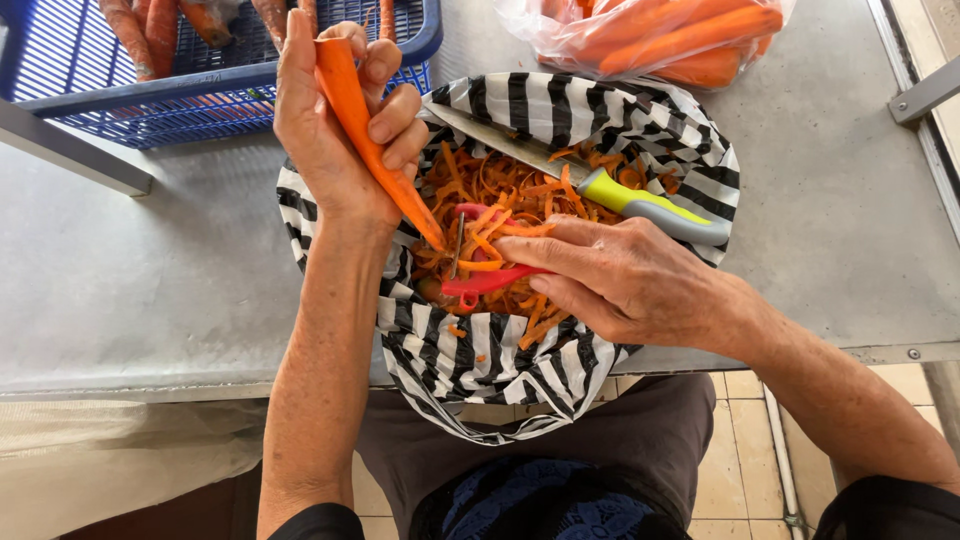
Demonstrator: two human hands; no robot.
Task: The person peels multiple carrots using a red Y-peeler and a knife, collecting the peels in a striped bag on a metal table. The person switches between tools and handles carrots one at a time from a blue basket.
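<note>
1. While peeling as the head view shows, best to keep the left hand [335, 130] wrapped firmly round the upper half of the carrot [372, 140], fingers curled and pressed against it, tip slanting down below the grip toward the heap of peelings [500, 195].
2. Worth holding the red peeler [487, 280] just as the right hand [625, 280] pinches it now: thumb and fingertips closed on the handle, blade end reaching out past the fingers to just beside the carrot tip.
3. Safer to draw strokes away from the left-hand fingers, with shavings falling inside the striped bag [470, 350] lying under both grips.
4. Sensible to leave the knife with the yellow-green handle [640, 205] resting beyond the right hand, across the bag mouth.
5. Hard to tell whether blade and carrot actually touch; peelings clutter that spot.
6. Cut off at the top edge: the blue crate [80, 95] of carrots and the clear bag of carrots [660, 40].
</note>
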